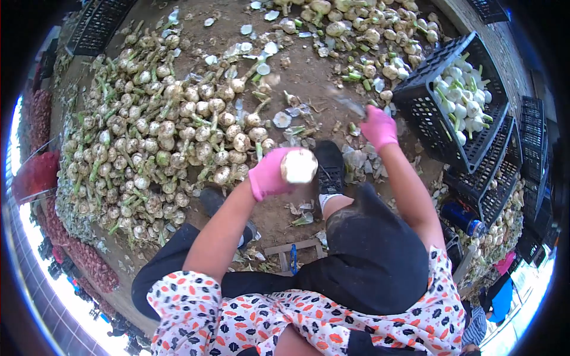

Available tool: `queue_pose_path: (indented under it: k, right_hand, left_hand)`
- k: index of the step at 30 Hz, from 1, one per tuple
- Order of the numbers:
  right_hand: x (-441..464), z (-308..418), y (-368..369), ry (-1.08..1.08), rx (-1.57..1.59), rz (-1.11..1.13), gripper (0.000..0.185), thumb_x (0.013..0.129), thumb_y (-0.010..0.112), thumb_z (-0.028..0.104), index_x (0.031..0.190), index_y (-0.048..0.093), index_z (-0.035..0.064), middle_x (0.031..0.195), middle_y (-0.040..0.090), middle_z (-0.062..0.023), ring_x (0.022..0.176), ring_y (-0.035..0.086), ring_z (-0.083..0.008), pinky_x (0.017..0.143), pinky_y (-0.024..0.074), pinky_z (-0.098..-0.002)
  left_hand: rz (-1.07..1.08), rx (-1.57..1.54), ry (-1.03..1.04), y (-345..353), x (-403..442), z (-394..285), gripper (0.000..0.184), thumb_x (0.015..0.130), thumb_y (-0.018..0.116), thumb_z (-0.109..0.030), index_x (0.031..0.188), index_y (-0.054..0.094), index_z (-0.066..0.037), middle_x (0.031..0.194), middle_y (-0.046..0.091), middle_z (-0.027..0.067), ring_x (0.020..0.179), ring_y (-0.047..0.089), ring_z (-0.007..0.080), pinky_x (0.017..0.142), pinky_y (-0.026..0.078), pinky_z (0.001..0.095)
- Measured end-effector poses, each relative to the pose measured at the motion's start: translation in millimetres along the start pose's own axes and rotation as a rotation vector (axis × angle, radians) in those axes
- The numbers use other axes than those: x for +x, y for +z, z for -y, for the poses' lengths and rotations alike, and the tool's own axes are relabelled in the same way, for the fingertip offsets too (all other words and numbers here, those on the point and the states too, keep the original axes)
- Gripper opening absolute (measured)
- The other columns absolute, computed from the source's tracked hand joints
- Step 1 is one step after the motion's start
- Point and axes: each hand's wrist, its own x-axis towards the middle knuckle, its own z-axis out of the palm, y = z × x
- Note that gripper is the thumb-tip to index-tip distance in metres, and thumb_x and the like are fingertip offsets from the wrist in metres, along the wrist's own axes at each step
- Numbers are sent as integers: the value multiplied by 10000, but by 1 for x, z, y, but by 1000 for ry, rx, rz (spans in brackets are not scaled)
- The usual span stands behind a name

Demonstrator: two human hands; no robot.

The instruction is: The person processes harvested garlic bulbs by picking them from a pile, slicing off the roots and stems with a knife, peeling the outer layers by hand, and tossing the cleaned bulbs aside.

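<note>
My left hand (270, 175), in a pink glove, is closed round a garlic bulb (299, 166) whose pale, cut-looking face is turned up to the camera. My right hand (379, 127), also gloved in pink, is closed on the handle of a knife (350, 105); its blade is blurred and points up and left. A big heap of untrimmed garlic (160, 142) with stalks lies to the left of my left hand. Right of my right hand, a tilted black crate (424, 121) holds clean white bulbs (463, 98).
Another garlic pile (374, 32) lies at the top. More black crates (490, 190) are stacked at the right, beside a blue can (462, 218). Peeled skins (282, 120) litter the dirt floor. My legs and dark shoes (329, 166) are below my hands. Red mesh sacks (74, 243) line the left.
</note>
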Motion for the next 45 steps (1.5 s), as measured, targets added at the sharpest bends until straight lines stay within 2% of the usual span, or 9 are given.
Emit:
queue_pose_path:
  k: [2, 8, 11, 20, 25, 30, 32, 39, 45]
  right_hand:
    - [-15, 4, 8, 29, 104, 14, 245, 787, 654, 280, 924, 614, 81, 927, 670, -161, 893, 643, -333, 772, 502, -446]
    - [-19, 14, 33, -131, 392, 70, 384, 754, 690, 310, 1028, 631, 48, 939, 680, -157, 897, 645, -334, 785, 501, -419]
    - [-22, 40, 6, -61, 657, 295, 414, 756, 696, 278, 1076, 622, 24, 915, 693, -132, 844, 660, -314, 743, 515, -371]
    - [-42, 89, -8, -626, 563, 84, 189, 752, 683, 179, 838, 604, 30, 775, 624, -177, 748, 634, -348, 645, 479, -408]
    - [-22, 23, 63, 40, 469, 130, 496, 716, 640, 236, 1152, 594, 2, 996, 672, -203, 880, 662, -327, 803, 517, -406]
    - [-43, 21, 50, 212, 823, 291, 492, 710, 646, 160, 1139, 571, -69, 730, 653, -118, 533, 614, -159, 475, 478, -301]
    - [-41, 17, 43, 192, 794, 235, 476, 715, 645, 157, 1131, 574, -64, 710, 648, -103, 531, 610, -157, 458, 468, -299]
    - [-53, 29, 43, 237, 876, 437, 546, 754, 679, 199, 1215, 541, -59, 708, 640, -83, 528, 604, -147, 490, 481, -280]
    - [-51, 29, 44, 57, 695, 380, 538, 749, 695, 247, 1184, 562, -38, 795, 651, -131, 667, 637, -210, 586, 488, -323]
  left_hand:
    - [26, -302, -539, -7, 2, 3, 415, 707, 777, -120, 1077, 595, -77, 970, 674, 54, 817, 647, 178, 806, 527, 327]
    - [-116, -1217, -642, -6, -8, 14, 622, 757, 774, -133, 1283, 452, -47, 1033, 643, 87, 886, 645, 226, 806, 523, 355]
    - [-217, -111, -39, -12, 5, 7, 477, 664, 692, 13, 1121, 597, -80, 1033, 591, 92, 968, 591, 222, 790, 508, 351]
    - [188, 209, -51, -42, 3, -26, 360, 582, 605, 57, 896, 678, -103, 998, 598, 104, 948, 597, 288, 778, 512, 350]
    - [667, 395, -393, -27, -27, 16, 268, 741, 556, -104, 977, 683, -119, 1090, 595, 133, 1074, 565, 314, 923, 467, 399]
    - [-482, -543, -240, -118, 47, -46, 564, 807, 674, -56, 1328, 462, -86, 1078, 617, 107, 845, 630, 187, 634, 541, 234]
    - [-761, -21, -355, -165, 38, -11, 510, 853, 629, -71, 1335, 464, -94, 1051, 627, 120, 861, 627, 170, 642, 554, 246]
    - [-781, 291, -1178, -294, -48, 248, 816, 778, 689, -373, 1406, 326, 1, 1168, 554, 185, 870, 582, 270, 744, 495, 334]
    - [-949, -43, -1028, -233, -30, 153, 900, 742, 752, -164, 1442, 195, -69, 1018, 618, 177, 656, 601, 196, 587, 531, 326]
